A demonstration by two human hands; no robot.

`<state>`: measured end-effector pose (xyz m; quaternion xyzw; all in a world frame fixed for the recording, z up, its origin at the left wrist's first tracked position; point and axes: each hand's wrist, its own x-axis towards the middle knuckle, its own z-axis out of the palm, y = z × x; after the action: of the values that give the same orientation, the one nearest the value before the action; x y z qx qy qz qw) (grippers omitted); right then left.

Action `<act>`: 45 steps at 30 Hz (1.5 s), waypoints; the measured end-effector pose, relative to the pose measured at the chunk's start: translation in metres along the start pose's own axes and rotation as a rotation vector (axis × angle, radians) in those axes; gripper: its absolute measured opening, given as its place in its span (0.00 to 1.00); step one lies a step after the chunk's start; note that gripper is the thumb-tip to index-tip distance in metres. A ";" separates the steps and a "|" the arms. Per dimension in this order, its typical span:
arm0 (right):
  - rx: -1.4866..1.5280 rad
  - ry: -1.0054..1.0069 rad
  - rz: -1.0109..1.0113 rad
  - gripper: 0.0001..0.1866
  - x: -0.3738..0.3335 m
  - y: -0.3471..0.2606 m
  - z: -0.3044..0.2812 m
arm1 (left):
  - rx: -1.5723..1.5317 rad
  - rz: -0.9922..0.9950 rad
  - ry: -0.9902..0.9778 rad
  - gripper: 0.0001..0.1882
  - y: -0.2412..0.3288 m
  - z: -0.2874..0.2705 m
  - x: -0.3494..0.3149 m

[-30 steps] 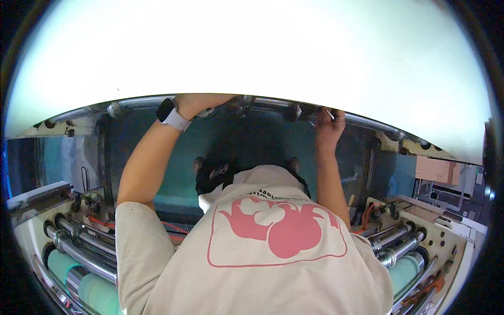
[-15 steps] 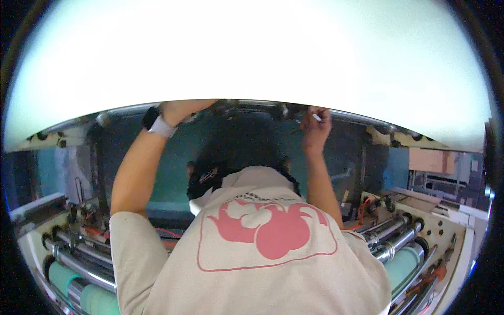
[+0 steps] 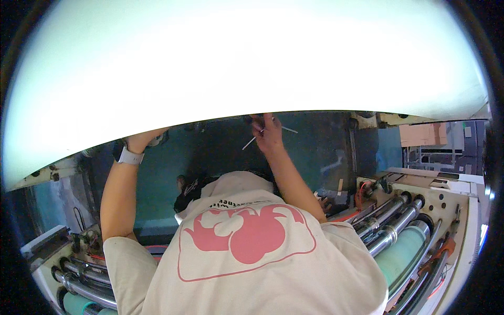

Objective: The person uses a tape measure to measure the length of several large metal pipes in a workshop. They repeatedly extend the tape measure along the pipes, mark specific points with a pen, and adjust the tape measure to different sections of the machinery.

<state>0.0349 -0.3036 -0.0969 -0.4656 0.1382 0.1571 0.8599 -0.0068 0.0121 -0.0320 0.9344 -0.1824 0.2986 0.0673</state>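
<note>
Neither of the camera wearer's own hands shows here. The arms in view belong to a co-worker in a pale shirt [image 3: 247, 252] with a pink print, who is seen from behind and leans far into a machine. The co-worker's right hand [image 3: 269, 134] is up at the far middle, just under the edge of a big white cover [image 3: 236, 63]. It is closed around a thin metal rod [image 3: 249, 143], whose ends stick out to the left and right of the fist, in front of a dark teal panel [image 3: 220, 152]. The co-worker's left hand [image 3: 140, 140], with a white watch [image 3: 128, 156] at the wrist, reaches to the same edge further left. Its fingers are tucked under the cover, so I cannot tell whether they grasp anything. The rod looks light, stiff and smooth, so it would probably roll or slip in a loose pinch. It is best held mid-length in a closed fist, as it is now. Polished steel rollers [image 3: 391, 226] and a pale green roller [image 3: 404, 257] lie near on the right, with more rollers [image 3: 84, 286] near left.
</note>
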 end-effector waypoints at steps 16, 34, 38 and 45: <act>0.081 -0.021 0.024 0.17 -0.001 0.001 0.003 | 0.177 0.049 -0.012 0.23 -0.001 -0.003 -0.003; -0.887 0.157 -0.924 0.05 -0.006 -0.033 0.013 | 0.043 -0.004 -0.048 0.19 0.011 -0.008 0.016; -0.624 0.082 -0.752 0.09 -0.008 -0.031 0.013 | 0.070 0.010 0.010 0.18 0.019 -0.015 0.023; -0.585 0.097 -0.671 0.08 -0.001 -0.029 0.005 | -0.081 -0.036 -0.064 0.18 0.018 -0.016 0.023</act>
<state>0.0460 -0.3145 -0.0720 -0.7150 -0.0303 -0.1201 0.6881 -0.0047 -0.0078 -0.0057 0.9431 -0.1796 0.2597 0.1044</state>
